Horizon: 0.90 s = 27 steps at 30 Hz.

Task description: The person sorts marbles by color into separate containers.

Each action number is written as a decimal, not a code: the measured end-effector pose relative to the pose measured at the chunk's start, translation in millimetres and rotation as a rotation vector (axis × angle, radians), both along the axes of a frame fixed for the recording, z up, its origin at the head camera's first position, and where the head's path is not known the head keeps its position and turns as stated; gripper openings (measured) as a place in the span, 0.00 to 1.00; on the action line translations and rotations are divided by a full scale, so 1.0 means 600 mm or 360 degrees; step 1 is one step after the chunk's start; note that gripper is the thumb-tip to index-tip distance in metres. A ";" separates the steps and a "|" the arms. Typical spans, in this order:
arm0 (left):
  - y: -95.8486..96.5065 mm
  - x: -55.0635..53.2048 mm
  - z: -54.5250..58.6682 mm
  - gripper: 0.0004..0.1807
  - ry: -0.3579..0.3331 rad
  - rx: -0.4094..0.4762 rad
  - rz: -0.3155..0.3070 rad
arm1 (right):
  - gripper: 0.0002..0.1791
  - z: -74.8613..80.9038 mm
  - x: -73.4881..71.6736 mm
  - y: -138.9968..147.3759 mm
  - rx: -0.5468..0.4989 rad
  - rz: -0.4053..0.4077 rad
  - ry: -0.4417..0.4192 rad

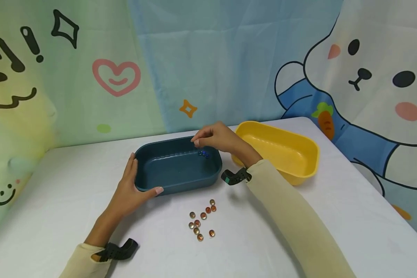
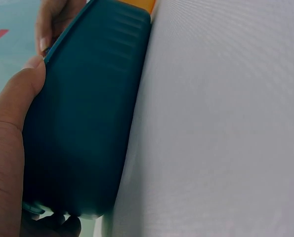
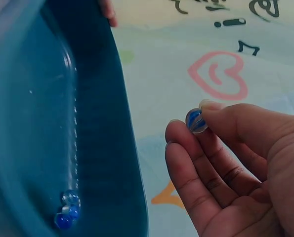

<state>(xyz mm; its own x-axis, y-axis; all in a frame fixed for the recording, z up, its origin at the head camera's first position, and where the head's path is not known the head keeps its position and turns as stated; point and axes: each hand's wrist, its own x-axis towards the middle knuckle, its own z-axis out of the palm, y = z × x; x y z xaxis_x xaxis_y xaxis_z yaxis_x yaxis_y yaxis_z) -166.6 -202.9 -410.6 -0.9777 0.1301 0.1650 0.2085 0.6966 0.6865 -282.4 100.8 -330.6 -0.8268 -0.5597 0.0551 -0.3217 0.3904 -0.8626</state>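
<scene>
A dark teal plastic tub [image 1: 173, 168] stands on the white-covered table. My left hand [image 1: 125, 197] grips its left end, thumb over the near rim and fingers along the side. Above the tub's far right corner, my right hand [image 1: 222, 139] pinches a clear marble with blue swirls [image 3: 196, 121] between thumb and fingertips. Inside, a few blue marbles [image 3: 66, 215] cluster in the right end of the tub. In the left wrist view the left thumb [image 2: 25, 86] presses at the rim.
A yellow tub [image 1: 281, 144] sits to the right, behind the right forearm. Several amber and orange marbles [image 1: 197, 223] lie scattered on the table in front of the teal tub. A printed cloth backdrop [image 1: 229, 69] hangs behind the table.
</scene>
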 end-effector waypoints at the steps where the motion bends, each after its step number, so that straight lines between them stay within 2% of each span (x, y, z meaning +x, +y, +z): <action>1: 0.000 0.000 0.000 0.65 -0.0001 0.0002 0.0001 | 0.10 0.001 -0.005 -0.001 -0.0002 -0.0011 -0.0012; 10: -0.003 0.001 0.002 0.66 0.0006 -0.0005 -0.0001 | 0.12 0.003 -0.033 -0.011 0.0013 -0.0059 -0.0123; 18: -0.003 -0.001 0.000 0.66 0.0015 0.0010 -0.0012 | 0.13 -0.011 -0.049 -0.019 -0.0061 -0.0072 -0.0317; 27: -0.001 0.000 0.002 0.65 -0.0013 0.0013 -0.0025 | 0.16 -0.020 -0.055 -0.020 -0.0045 -0.0102 -0.0370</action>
